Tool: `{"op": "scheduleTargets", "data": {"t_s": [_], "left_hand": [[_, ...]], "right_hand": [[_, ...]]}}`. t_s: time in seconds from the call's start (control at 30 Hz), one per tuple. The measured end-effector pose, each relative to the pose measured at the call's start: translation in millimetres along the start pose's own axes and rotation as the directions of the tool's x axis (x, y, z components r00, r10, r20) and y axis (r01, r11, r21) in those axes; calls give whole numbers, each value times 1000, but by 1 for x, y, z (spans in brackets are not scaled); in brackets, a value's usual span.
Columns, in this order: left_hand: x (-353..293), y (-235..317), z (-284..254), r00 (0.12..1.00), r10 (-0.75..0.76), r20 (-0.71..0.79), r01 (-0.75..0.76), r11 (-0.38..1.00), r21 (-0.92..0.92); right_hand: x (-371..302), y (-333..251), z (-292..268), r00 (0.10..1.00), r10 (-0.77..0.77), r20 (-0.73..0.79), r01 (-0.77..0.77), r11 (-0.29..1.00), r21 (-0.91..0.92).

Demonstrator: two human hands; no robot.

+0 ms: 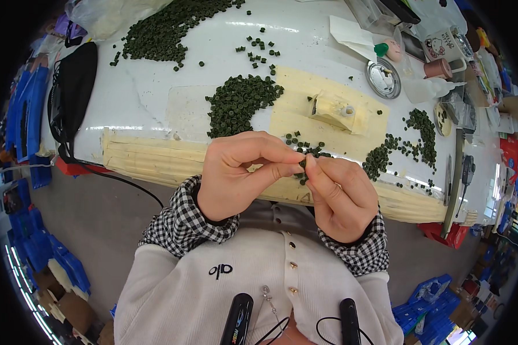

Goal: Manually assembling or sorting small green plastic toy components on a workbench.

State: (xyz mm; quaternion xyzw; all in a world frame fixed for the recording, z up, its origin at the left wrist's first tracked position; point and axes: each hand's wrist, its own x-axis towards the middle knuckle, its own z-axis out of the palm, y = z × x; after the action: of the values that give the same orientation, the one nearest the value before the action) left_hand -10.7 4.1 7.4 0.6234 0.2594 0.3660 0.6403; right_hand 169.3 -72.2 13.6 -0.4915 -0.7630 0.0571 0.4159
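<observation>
My left hand (231, 172) and my right hand (344, 194) meet above the table's near edge, thumb and forefinger of each pinched together. Between the touching fingertips shows a small dark green round part (303, 164), mostly covered by the fingers. Several like parts lie loose just behind the hands. A dense pile of dark green parts (239, 103) sits beyond my left hand. To the right of my right hand is a smaller pile (376, 161). Past the hands, a tape-wrapped block (341, 112) with a small pale nozzle-like piece stands on a yellowish taped sheet (293, 86).
A larger pile of green parts (161, 35) lies at the far left, near a black pouch-like item (77, 86) with a cord. At right are a round metal lid (383, 79), a white squeeze bottle (429, 90), tweezers (448, 179) and a cup (446, 49).
</observation>
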Motion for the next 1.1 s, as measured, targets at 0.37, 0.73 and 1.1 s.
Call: {"op": "scheduleTargets", "data": {"t_s": [0.37,0.73,1.1], "left_hand": [[-1,2,0,1000,-4,12,5,995,-96],[-1,1,0,1000,16,19,-16,999,-34],[1,-5,7,990,142,20,-144,982,122]], "right_hand": [[-1,0,2,996,62,-58,-53,986,159],[-2,0,0,995,78,-64,-67,984,168],[-7,-2,-1,928,372,-24,-333,856,396]]}}
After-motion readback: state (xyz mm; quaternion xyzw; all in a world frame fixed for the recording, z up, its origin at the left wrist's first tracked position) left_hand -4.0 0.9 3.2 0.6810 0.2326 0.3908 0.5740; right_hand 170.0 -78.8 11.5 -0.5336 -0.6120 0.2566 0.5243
